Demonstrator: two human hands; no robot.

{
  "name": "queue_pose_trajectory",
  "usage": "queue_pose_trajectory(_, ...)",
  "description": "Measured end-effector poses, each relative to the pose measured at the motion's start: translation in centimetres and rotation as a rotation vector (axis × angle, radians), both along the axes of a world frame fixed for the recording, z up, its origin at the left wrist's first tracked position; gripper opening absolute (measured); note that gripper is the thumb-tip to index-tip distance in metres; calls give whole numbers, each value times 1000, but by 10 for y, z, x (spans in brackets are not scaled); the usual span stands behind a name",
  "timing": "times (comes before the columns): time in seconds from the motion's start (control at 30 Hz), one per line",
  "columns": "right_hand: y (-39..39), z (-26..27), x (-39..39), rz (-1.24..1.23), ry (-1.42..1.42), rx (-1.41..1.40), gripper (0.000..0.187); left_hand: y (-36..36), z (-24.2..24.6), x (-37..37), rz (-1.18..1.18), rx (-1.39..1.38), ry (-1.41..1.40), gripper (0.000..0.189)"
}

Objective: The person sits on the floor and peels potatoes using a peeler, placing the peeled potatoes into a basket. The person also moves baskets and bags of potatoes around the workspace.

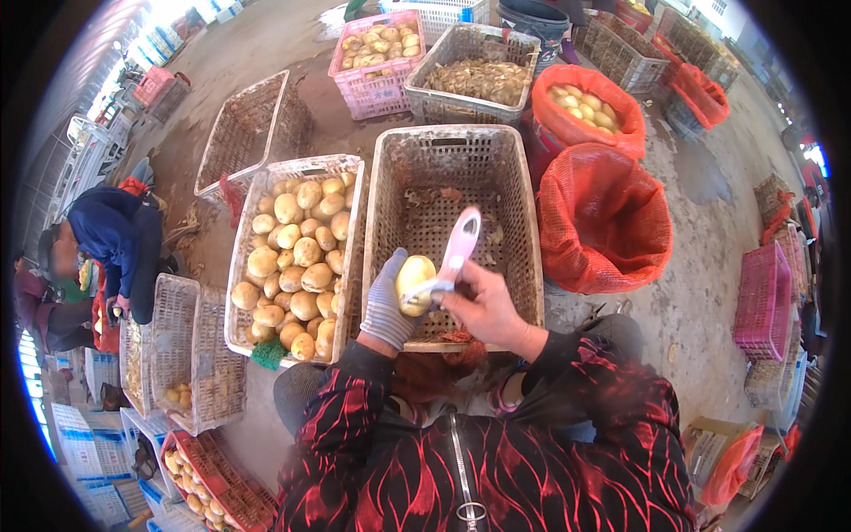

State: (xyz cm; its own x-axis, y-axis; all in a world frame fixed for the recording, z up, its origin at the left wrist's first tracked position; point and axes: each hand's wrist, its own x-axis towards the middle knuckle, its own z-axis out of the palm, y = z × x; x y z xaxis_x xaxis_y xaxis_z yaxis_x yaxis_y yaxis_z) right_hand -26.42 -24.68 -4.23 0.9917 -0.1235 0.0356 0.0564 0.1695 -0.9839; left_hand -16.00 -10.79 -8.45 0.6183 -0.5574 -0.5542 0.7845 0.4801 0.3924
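My left hand (389, 302), in a grey striped glove, holds a pale potato (415, 279) over the near part of a plastic crate. In my bare right hand (488, 306) is a peeler (462, 243) with a pink handle, its head lying across the potato. Below both hands stands the deep perforated crate (453, 135), with some peel scraps (495, 233) on its floor. To its left, a white crate (237, 292) is filled with unpeeled potatoes (306, 253). An orange-red mesh bag (602, 233) lines a container at the right.
Peeled potatoes (585, 106) fill another red-lined container behind the mesh bag. A crate of peelings (479, 80) and a pink crate of potatoes (375, 83) stand beyond. At the left, a tall crate (256, 133) is near a crouching person (120, 233) beside more crates (176, 332).
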Motion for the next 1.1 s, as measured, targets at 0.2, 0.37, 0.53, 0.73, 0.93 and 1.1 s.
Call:
queue_pose_trajectory(0.2, -67, -17, 36, -390, 49, 256, 14, -4, 16, -6, -142, 119, -218, 41)
queue_pose_trajectory(0.37, -11, 7, -1, -19, 22, 55, 22, -1, 10, -4, -127, 91, -217, 43)
queue_pose_trajectory(0.53, -66, -25, 33, -424, 101, 180, 12, -6, 16, -11, -211, 81, -278, 47)
queue_pose_trajectory(0.73, -28, -12, 14, -228, 122, 522, 9, 2, 27, -17, -201, -55, -359, 54)
queue_pose_trajectory(0.93, -30, -24, 8, -218, 98, 528, 10, -8, 38, -38, -390, 101, -467, 75)
queue_pose_trajectory(1.1, -56, 4, 20, -297, -24, 77, 15, -8, 18, -31, -308, 401, -954, 79)
